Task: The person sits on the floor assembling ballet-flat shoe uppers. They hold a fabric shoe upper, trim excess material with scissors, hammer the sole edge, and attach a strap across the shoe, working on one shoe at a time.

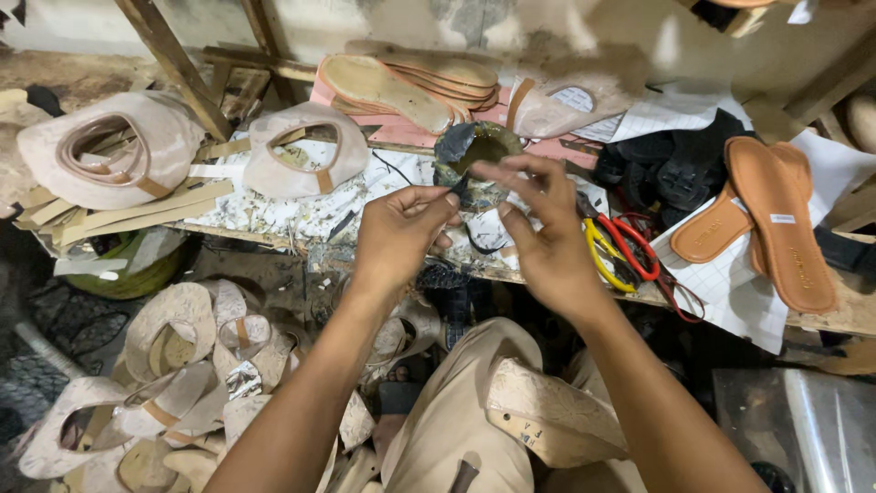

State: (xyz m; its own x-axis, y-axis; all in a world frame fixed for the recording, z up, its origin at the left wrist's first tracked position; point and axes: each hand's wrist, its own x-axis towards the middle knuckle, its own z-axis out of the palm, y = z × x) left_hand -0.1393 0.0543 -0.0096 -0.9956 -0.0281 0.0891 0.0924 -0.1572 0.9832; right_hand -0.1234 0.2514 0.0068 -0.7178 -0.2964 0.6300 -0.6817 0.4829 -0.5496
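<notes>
My left hand and my right hand are raised side by side over the low workbench. Between their fingertips they pinch a thin black strap that hangs down in a loop. Just behind the hands stands a dirty glue tin. A pale shoe piece rests on my lap below my right forearm.
Beige shoe uppers lie on the bench at left, and more are piled on the floor. Tan insoles are stacked at the back. Orange soles lie on paper at right, beside red and yellow scissors.
</notes>
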